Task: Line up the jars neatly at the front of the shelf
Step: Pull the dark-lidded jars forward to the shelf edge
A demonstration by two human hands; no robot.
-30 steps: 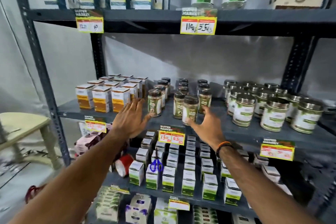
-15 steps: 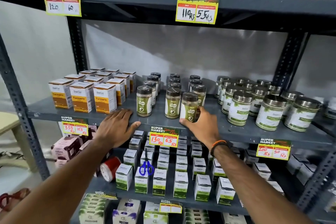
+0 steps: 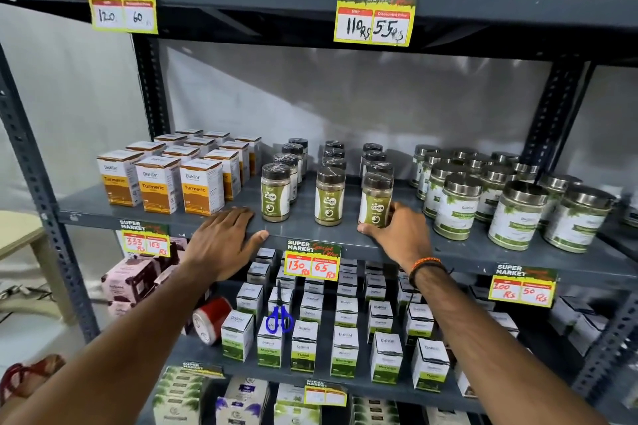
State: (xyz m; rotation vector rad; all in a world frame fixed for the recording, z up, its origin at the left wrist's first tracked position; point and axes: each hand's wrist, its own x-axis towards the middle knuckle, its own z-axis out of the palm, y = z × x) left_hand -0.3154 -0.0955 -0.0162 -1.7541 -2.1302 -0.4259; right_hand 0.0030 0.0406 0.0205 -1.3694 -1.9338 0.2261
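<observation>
Three rows of small brown-lidded jars with green labels run front to back on the grey middle shelf (image 3: 448, 248). Their front jars are the left one (image 3: 275, 195), the middle one (image 3: 329, 197) and the right one (image 3: 375, 198). My right hand (image 3: 397, 238) wraps the base of the right front jar, which stands a little nearer the edge than the other two. My left hand (image 3: 224, 241) lies flat, palm down, on the shelf's front edge just left of the left jar and holds nothing.
Orange turmeric boxes (image 3: 158, 183) stand left of the jars, larger steel-lidded jars (image 3: 518, 214) to the right. Price tags (image 3: 312, 260) hang from the shelf edge. Below are white-green boxes (image 3: 345, 348), blue scissors (image 3: 279, 319) and a red roll (image 3: 210, 319).
Both hands came down from mid-air to the shelf. The left hand settled flat on the front edge. The right hand closed round the right front jar and drew it forward.
</observation>
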